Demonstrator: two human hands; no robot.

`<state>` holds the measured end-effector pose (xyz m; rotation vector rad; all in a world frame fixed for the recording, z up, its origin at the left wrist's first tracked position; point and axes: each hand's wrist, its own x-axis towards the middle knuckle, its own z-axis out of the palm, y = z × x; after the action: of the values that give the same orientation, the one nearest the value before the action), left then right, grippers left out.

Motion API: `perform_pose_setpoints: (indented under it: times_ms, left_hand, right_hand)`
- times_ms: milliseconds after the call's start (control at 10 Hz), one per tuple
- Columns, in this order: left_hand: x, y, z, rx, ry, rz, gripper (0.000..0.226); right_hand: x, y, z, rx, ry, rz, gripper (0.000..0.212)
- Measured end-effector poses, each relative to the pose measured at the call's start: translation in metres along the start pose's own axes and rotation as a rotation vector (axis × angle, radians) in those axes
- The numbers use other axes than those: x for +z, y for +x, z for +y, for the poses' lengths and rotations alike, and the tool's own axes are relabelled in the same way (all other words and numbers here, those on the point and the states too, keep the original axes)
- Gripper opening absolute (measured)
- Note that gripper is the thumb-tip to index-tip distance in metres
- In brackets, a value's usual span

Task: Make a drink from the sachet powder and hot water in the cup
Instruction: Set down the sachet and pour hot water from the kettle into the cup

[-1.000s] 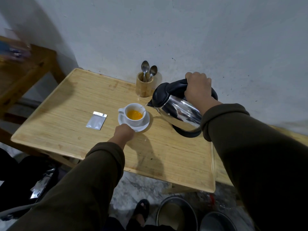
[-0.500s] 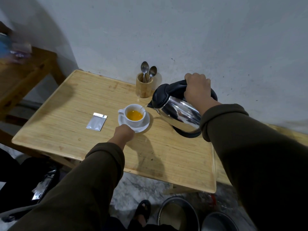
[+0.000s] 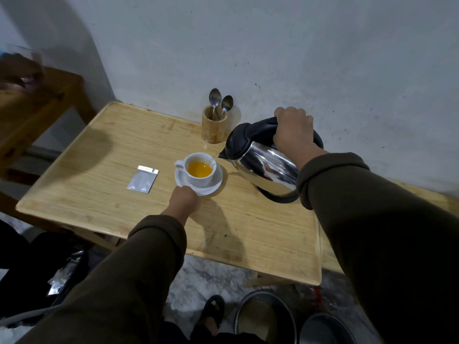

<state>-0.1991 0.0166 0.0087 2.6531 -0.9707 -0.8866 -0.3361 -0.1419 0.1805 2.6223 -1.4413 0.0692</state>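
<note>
A white cup (image 3: 200, 179) with orange liquid stands on a white saucer (image 3: 215, 185) in the middle of the wooden table (image 3: 260, 234). My left hand (image 3: 185, 200) grips the saucer's near rim. My right hand (image 3: 294, 131) is closed on the black handle of a steel kettle (image 3: 265, 165), which is tilted left with its spout at the cup's right rim; a thin stream of water runs into the cup. A silver sachet (image 3: 143, 179), torn at the top, lies flat to the left of the cup.
A wooden holder (image 3: 214, 129) with two spoons (image 3: 220, 101) stands by the wall behind the cup. A second wooden table (image 3: 37, 108) is at the left. Metal pots (image 3: 265, 316) and a sandalled foot (image 3: 212, 311) are on the floor below the table's front edge.
The kettle stays tilted at the cup and the orange liquid level has risen slightly. Both hands hold their places.
</note>
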Motion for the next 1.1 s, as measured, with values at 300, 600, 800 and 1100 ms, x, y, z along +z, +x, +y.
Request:
perform_pose_setpoints:
  times_ms: [300,600,800,1100]
  left_hand:
    - [-0.0002,0.0002,0.0017,-0.009,0.011,0.001,0.032]
    - [-0.0001,0.0017,0.0005,-0.031,-0.028,-0.014,0.032]
    - [0.0009,0.0043,0.0011,-0.049,-0.059,-0.030,0.032]
    - [0.0005,0.0030,0.0013,-0.054,0.000,-0.030,0.035]
  right_hand:
    - [0.0003,0.0012,0.0004,-0.005,-0.006,-0.001,0.029]
    - [-0.0001,0.0011,-0.0007,-0.010,-0.009,0.002,0.030]
    - [0.0007,0.0001,-0.0012,-0.014,-0.012,0.003,0.030]
    - [0.0019,-0.0003,-0.0007,-0.029,-0.017,0.009,0.029]
